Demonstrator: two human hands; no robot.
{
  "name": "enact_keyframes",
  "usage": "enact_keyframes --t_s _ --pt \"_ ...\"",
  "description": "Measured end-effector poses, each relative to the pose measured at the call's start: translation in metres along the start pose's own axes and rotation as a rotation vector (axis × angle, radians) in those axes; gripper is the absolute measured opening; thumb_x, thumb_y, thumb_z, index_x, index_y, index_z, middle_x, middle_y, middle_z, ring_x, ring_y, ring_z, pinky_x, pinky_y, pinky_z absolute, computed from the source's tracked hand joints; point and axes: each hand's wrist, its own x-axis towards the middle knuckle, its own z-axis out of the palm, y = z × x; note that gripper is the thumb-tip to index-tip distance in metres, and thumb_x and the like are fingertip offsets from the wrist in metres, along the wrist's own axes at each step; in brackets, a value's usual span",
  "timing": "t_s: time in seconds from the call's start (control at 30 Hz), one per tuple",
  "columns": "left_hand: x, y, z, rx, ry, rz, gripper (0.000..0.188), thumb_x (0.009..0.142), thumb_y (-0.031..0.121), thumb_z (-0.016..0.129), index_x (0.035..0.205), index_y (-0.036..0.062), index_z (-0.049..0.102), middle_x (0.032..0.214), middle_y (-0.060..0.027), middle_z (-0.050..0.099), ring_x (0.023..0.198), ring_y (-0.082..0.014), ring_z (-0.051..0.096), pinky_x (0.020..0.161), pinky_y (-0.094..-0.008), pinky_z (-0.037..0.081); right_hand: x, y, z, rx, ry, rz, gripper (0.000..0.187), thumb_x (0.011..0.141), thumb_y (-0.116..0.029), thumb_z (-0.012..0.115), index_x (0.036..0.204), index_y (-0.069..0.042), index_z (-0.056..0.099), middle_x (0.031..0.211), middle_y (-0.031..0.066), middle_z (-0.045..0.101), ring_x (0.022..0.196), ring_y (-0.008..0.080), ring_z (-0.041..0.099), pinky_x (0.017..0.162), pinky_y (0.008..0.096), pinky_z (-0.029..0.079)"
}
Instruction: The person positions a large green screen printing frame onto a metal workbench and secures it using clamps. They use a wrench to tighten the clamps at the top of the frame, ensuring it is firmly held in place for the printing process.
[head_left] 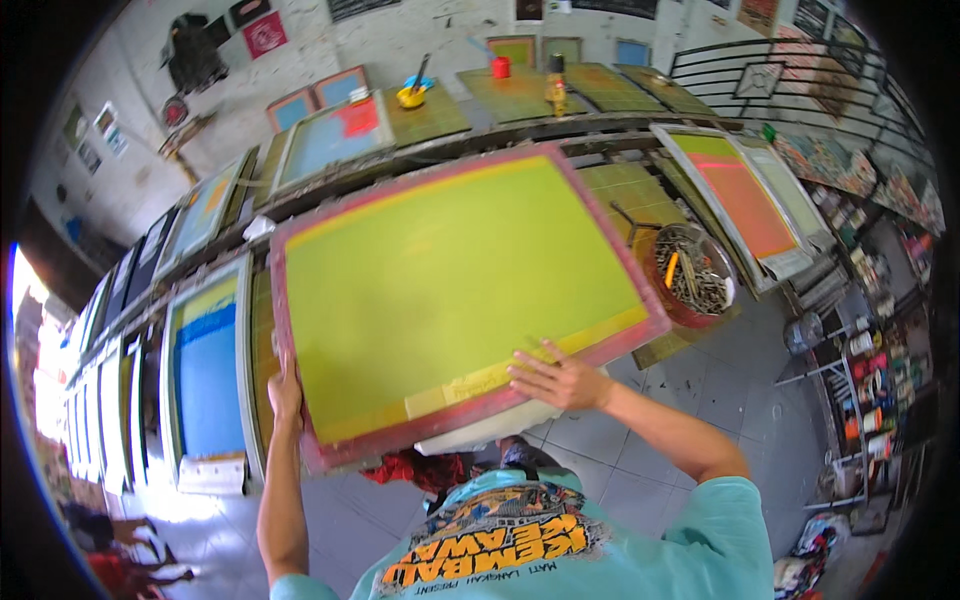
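Observation:
A large screen-printing frame (450, 270) with yellow-green mesh and a reddish-pink border lies tilted before me, its left side nearer my body. My left hand (285, 390) is closed round its left edge, near the front corner; some of the fingers are hidden behind the border. Spread fingers of my right hand (562, 380) rest at the front edge, beside a strip of yellowish tape (458, 390) stuck along the mesh. Below this edge a white sheet or cloth (490, 427) shows in part.
A round red tub (690, 318) full of small metal pieces stands right of the frame. Other frames lie around: a blue one (210, 350) at left, an orange one (745, 205) at right. Behind, a long bench holds a yellow bowl (411, 98) and a bottle (556, 88).

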Motion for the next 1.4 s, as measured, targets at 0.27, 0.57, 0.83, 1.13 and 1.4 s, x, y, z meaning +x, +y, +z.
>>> enact_keyframes --t_s 0.27,0.57,0.83,1.13,1.4 --pt "0.036 -0.071 0.017 0.225 0.069 -0.045 0.077 0.092 0.067 0.063 0.064 -0.0053 0.062 0.06 -0.0067 0.058 0.054 -0.0187 0.053 0.052 -0.0407 0.044 -0.014 -0.016 0.056 0.164 -0.047 0.05 0.048 0.099 -0.025 0.051 0.146 -0.016 0.053 0.153 0.0037 0.051 0.148 0.0287 0.038 0.125 0.0591 0.018" --pt "0.051 -0.084 0.016 0.303 0.134 0.022 0.076 0.091 0.063 0.067 0.075 -0.0107 0.068 0.063 -0.0147 0.062 0.059 -0.0229 0.059 0.058 -0.0423 0.048 -0.009 -0.02 0.071 0.196 -0.031 0.005 0.049 0.098 -0.024 0.052 0.146 -0.014 0.053 0.151 0.0051 0.052 0.145 0.0287 0.042 0.124 0.0585 0.023" --pt "0.038 -0.04 0.006 0.315 0.08 0.255 0.041 0.092 0.033 0.074 0.102 -0.006 0.075 0.09 -0.0172 0.076 0.08 -0.0232 0.071 0.078 -0.0385 0.055 -0.021 -0.042 0.052 0.285 -0.014 0.191 0.037 0.095 -0.029 0.065 0.126 -0.008 0.068 0.143 0.0089 0.059 0.143 0.0293 0.046 0.122 0.0583 0.026" --pt "-0.08 -0.049 0.015 0.023 0.225 0.407 0.029 0.09 0.02 0.077 0.109 -0.0011 0.075 0.103 -0.0164 0.076 0.094 -0.0237 0.073 0.085 -0.0357 0.056 0.044 -0.104 0.019 0.407 -0.014 0.694 0.063 0.094 -0.044 0.065 0.14 -0.002 0.055 0.156 0.0315 0.033 0.148 0.0508 0.025 0.12 0.0634 0.019" --pt "-0.246 -0.11 -0.046 0.012 0.416 0.133 0.037 0.092 0.028 0.075 0.116 0.0006 0.073 0.111 -0.016 0.074 0.096 -0.0232 0.072 0.088 -0.0368 0.055 0.056 -0.114 0.012 0.418 -0.318 0.649 0.084 0.092 -0.043 0.065 0.157 -0.002 0.031 0.165 0.0304 0.009 0.154 0.0486 0.004 0.122 0.0644 0.007"
